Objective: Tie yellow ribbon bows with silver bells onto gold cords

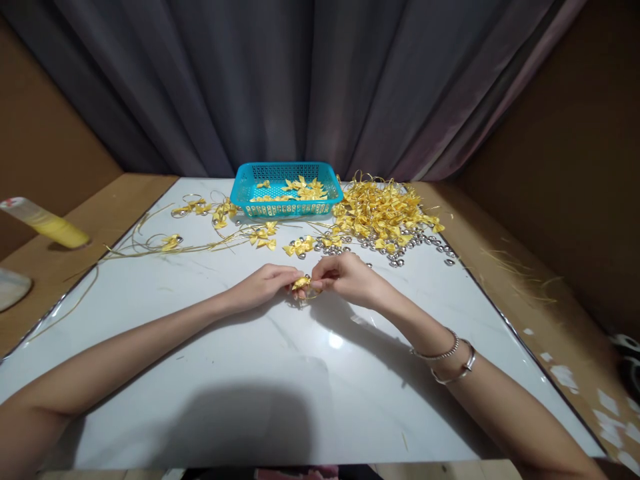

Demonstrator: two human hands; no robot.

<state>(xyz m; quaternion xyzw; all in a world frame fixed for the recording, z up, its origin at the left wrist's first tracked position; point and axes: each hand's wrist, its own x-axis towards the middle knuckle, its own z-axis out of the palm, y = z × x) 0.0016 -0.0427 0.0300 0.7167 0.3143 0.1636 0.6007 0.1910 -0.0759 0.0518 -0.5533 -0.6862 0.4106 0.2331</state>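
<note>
Over the middle of the white table, my left hand (267,283) pinches a small yellow ribbon bow (301,284). From the right, the fingertips of my right hand (347,275) close on the same bow's edge. A loop of thin gold cord hangs just below the fingers. Part of the bow is hidden behind my fingertips. Beyond my hands lie loose silver beads (397,259) and a few yellow bows (301,246). Two silver bracelets (453,360) circle my right wrist.
A blue basket (286,212) holding yellow bows stands at the back. Right of it rises a large pile of yellow bows with gold cord (380,207). Long gold cords (165,253) stretch leftward. A yellow-filled tube (50,225) and paper scraps (565,377) lie at the sides.
</note>
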